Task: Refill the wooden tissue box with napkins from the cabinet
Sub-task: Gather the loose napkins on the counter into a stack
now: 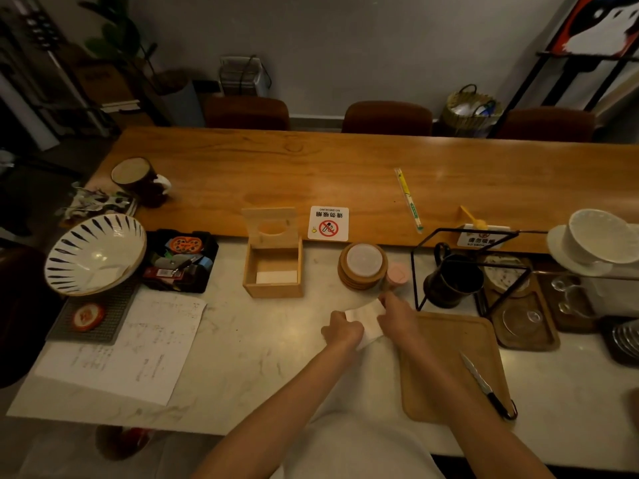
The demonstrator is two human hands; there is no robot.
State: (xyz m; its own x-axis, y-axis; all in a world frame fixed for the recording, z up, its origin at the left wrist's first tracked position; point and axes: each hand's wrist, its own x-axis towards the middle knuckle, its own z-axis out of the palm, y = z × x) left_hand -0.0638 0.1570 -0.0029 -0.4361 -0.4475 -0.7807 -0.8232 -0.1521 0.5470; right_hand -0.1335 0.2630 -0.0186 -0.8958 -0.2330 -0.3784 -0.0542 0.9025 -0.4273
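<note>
both hands meet over the pale marble counter (242,357) a little right of centre, holding a white stack of napkins (367,323) between them. the left hand (340,330) is curled into a loose fist on the stack's near left edge, fingers pressed together and folded under so that their tips are hidden; the right hand (397,314) grips the far right edge, thumb and fingers pinching the napkins, though how far the fingers wrap beneath cannot be told. the stack looks to be at or just above the counter surface, and which it is cannot be told. the wooden tissue box (273,271) stands to the left and farther away, well apart from the hands, its hinged lid (270,225) tipped up and back with an oval slot in it; a small white layer lies in the bottom of the box. right of the box is a no smoking sign (328,223) on the long wooden table (311,167), and near it a stack of cork coasters (363,267) with a pale lid on top. just right of the hands lies a wooden tray (449,368) carrying a knife (484,385). on the left of the counter sit a striped bowl (95,254), a black tray of small items (181,261) and printed paper sheets (138,347).
</note>
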